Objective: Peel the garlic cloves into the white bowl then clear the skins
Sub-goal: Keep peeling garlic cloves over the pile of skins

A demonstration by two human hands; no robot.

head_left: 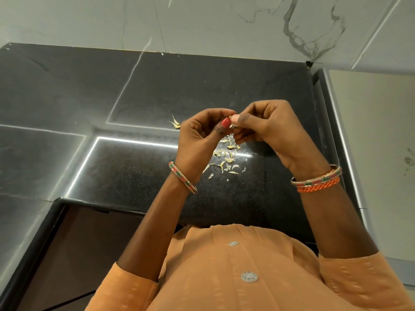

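garlic clove: frame centre, pinched between left hand and right hand, mostly hidden | likely small, light, slippery; best nipped at its tip | skins: papery, scattered on counter | bowl unseen

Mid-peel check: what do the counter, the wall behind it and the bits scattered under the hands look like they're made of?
Countertop: looks like polished black speckled stone, likely granite; it mirrors bright light strips.
Wall: glossy white tiles with grey marble-like veining and thin joints; ceramic or real marble, can't tell.
Garlic skins: thin, dry, papery pale-yellow flakes, curled at the edges.
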